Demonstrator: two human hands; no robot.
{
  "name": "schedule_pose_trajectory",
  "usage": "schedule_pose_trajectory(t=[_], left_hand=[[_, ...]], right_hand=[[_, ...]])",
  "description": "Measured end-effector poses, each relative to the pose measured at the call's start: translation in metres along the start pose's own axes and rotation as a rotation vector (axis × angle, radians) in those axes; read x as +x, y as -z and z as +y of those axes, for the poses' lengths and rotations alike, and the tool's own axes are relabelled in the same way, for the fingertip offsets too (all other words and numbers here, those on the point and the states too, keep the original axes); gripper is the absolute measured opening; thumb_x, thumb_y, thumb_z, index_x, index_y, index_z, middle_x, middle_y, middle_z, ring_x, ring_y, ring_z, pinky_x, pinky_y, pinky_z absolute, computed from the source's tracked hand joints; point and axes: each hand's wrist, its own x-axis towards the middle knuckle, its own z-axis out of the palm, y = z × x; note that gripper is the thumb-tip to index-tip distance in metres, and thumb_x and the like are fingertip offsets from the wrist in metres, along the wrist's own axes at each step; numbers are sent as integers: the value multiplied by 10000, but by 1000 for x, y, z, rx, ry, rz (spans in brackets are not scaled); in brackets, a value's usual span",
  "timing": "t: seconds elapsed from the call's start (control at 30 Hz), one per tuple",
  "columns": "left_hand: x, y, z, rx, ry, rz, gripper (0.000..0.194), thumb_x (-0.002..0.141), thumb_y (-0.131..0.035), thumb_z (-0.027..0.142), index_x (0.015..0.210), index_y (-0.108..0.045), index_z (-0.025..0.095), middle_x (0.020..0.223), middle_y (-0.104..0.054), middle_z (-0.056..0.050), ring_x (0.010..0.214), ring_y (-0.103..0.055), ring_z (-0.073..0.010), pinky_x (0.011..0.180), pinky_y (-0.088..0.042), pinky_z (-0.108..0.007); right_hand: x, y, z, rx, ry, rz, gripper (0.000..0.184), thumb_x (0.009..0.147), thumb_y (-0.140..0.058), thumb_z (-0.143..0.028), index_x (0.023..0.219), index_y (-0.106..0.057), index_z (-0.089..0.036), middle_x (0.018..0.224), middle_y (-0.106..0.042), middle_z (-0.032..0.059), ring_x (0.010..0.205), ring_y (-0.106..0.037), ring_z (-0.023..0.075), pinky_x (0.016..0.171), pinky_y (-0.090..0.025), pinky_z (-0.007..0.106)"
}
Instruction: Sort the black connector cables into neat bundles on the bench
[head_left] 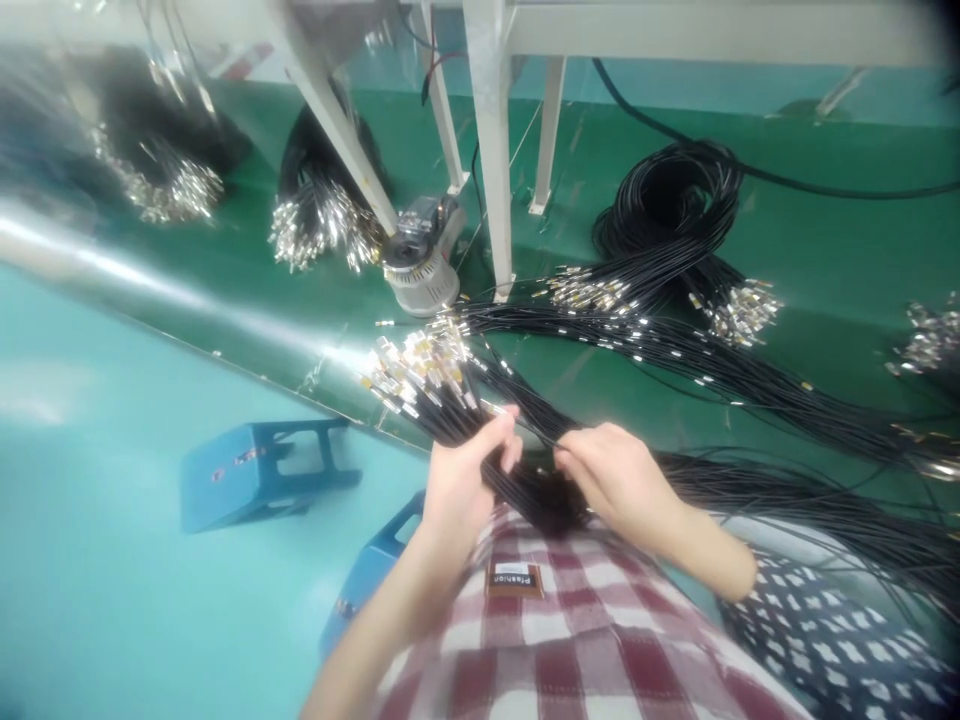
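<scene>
My left hand [469, 470] is closed round a thick bundle of black cables [517, 490] just above my lap. Many shiny metal connectors, some with yellowish parts, tip the bundle's ends [424, 365] and fan out beyond that hand. To the right, my right hand [611, 470] pinches at a thin black cable beside the bundle, its fingertips pressed together. The bundle's lower part rests against a red-and-white checked cloth [555, 620] over my lap. Long loose black cables [750, 370] stretch away to the right past my right hand.
A coiled cable bundle [667, 210] lies on the green floor [547, 380], with more bundles [322, 215] at the left. White table legs [491, 150] rise ahead, near a grey-and-black cylindrical device [421, 260]. A blue stool [262, 470] lies at left, another blue piece [367, 570] nearer.
</scene>
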Motion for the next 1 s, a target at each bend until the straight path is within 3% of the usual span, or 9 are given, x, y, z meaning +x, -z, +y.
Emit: schedule_pose_trajectory(t=[0.13,0.23,0.3,0.43,0.5,0.7,0.83,0.93,1.0], left_hand=[[10,11,-2,-33,16,40,146,700,-761,177,781,-680,87,535,-494,34,439,-424,-52,495,-321,-237],[14,17,-2,-50,28,25,155,722,-747,189,815,-689,79,539,-479,35,450,-425,-55,506,-331,-240],[16,20,-2,-67,25,30,173,729,-745,196,845,-694,78,560,-494,31,452,-417,-48,517,-344,-241],[18,24,-2,-102,21,-17,290,764,-725,221,1024,-686,99,618,-530,20,460,-429,-47,507,-329,-228],[18,25,-2,-105,20,-48,316,758,-727,217,1049,-683,101,650,-550,10,455,-434,-44,499,-321,-228],[21,27,2,-81,71,-93,227,753,-736,273,884,-710,89,643,-553,-4,459,-442,-52,507,-359,-234],[27,32,6,-146,182,-150,217,813,-681,272,679,-641,107,707,-566,-17,497,-463,-52,542,-408,-223],[32,35,8,-189,226,-153,218,815,-677,285,692,-638,111,828,-597,-34,550,-508,-63,583,-455,-230],[34,36,10,-205,259,-139,217,812,-679,298,706,-644,112,878,-609,-47,592,-543,-83,619,-487,-249]], right_hand=[[-21,0,44,3,22,-142,257,1012,-343,-227,914,-575,-176,946,-641,88,857,-560,186,781,-405,341],[-19,2,57,21,10,-186,210,1002,-403,-264,924,-583,-188,1084,-615,94,995,-550,203,885,-399,377],[-11,2,54,57,41,-177,233,1003,-408,-280,877,-579,-184,1051,-619,83,984,-546,194,890,-393,368],[7,-5,37,167,4,-98,370,1023,-334,-292,715,-507,-183,675,-564,8,654,-498,135,686,-384,284],[14,-12,28,181,-11,-75,379,1023,-334,-298,699,-497,-185,619,-545,-9,602,-481,125,650,-365,266],[24,-23,15,87,98,-153,374,1015,-344,-298,707,-522,-183,622,-575,0,572,-476,124,656,-341,270],[30,-17,18,91,49,-242,331,1008,-382,-289,758,-572,-185,659,-611,-2,602,-515,125,679,-361,280],[37,-14,19,138,-10,-189,194,976,-472,-296,888,-614,-196,816,-666,16,732,-581,145,731,-406,298],[40,-13,15,183,-5,-74,124,946,-528,-283,980,-611,-196,941,-668,48,868,-598,175,795,-442,323]])
